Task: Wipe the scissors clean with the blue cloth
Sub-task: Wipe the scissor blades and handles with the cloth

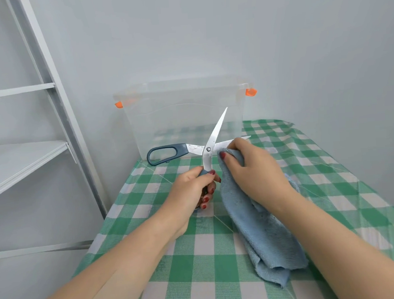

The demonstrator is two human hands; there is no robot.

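Scissors [210,141] spread wide; left hand [189,189] grips one handle; right hand [251,169] pinches blue cloth [262,233] against blade.

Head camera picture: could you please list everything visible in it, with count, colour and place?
tablecloth: one, green-and-white check; spread across the foreground.
scissors: one, silver blades, grey-blue handles; open, held above the tablecloth.
blue cloth: one, light blue; bunched on one blade, hanging onto the tablecloth.
storage box: one, clear with orange clips; far end, by the wall.
shelf unit: one, white; at the left.
left hand: one; grips a scissor handle.
right hand: one; holds the blue cloth against a blade.
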